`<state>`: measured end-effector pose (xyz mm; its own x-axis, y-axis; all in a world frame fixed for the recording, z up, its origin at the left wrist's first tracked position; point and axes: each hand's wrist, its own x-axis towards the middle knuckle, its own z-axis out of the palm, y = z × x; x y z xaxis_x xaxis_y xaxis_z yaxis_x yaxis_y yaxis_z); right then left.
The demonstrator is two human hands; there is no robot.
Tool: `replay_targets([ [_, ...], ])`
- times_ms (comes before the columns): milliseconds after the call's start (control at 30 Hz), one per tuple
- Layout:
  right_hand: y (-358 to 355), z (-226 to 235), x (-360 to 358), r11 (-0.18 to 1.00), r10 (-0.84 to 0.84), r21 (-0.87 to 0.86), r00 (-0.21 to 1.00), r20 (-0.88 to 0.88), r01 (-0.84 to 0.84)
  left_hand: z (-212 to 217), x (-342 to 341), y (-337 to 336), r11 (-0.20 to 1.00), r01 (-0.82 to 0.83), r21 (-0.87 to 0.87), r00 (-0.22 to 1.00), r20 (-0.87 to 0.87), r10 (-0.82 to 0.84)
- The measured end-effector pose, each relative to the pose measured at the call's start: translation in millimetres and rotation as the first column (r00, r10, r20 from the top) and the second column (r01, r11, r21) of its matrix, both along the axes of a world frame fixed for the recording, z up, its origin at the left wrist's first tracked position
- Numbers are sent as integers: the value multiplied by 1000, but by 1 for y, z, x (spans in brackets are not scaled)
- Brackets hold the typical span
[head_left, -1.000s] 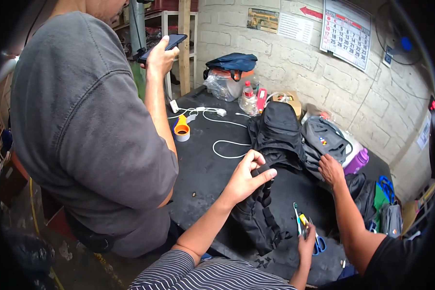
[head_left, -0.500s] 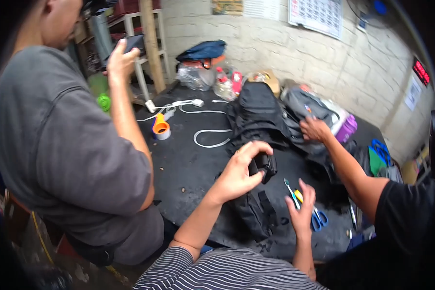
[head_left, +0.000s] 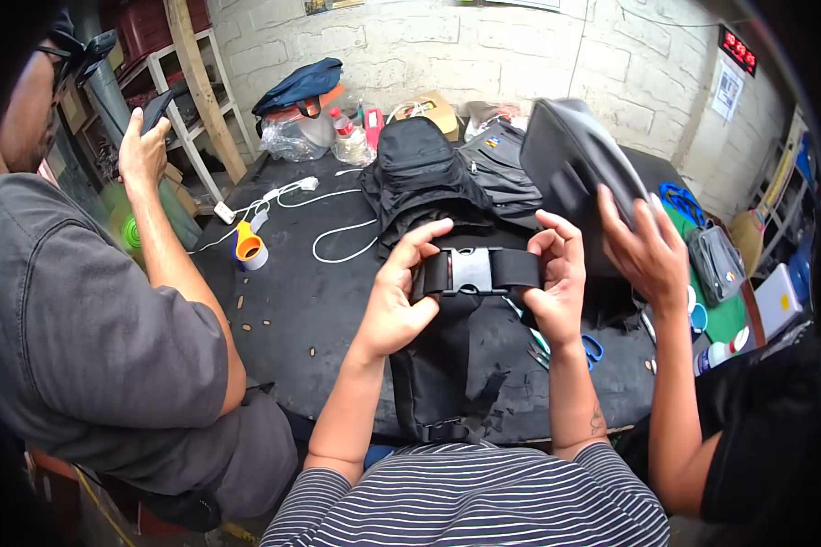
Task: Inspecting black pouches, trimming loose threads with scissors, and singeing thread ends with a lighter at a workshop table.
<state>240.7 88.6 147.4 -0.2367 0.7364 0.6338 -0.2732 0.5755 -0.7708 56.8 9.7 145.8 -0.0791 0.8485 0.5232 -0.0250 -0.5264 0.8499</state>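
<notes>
Between my hands a wide black webbing strap is stretched out level, joined at its middle by a plastic side-release buckle. My left hand grips the strap's left end between thumb and fingers. At its other end, my right hand pinches it the same way. Just beyond is a black backpack lying on the table, its flap towards me. More black straps and fabric hang down over the table between my forearms. Blue scissors lie beside my right wrist, partly hidden.
At my right, a co-worker's hand holds up a dark grey bag. A person at left holds a phone. An orange tape dispenser and white cable are on the black table, with a bottle at right.
My right hand has risen from near the scissors and taken the strap's right end. The buckle now faces me. The co-worker at right has lifted the grey bag. The view has shifted right.
</notes>
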Motion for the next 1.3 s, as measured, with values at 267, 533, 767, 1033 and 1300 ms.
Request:
replay_targets([
  [267, -5, 24, 5, 959, -39, 249, 812, 582, -133, 9, -3, 0, 864, -404, 300, 620, -604, 500],
  [533, -16, -20, -29, 992, 22, 111, 933, 359, -67, 2, 5, -5, 880, -337, 335, 647, -597, 474],
  [767, -11, -22, -31, 952, 292, -132, 949, 117, -277, 4, 1, -8, 909, -324, 264, 684, -599, 417],
  [1033, -22, -10, -20, 985, 33, 156, 962, 272, -78, 7, 15, -7, 826, -305, 475, 452, -691, 564],
  [1300, -33, -5, -23, 945, -115, 327, 951, 288, 15, 2, 16, -15, 813, -360, 458, 389, -718, 577],
])
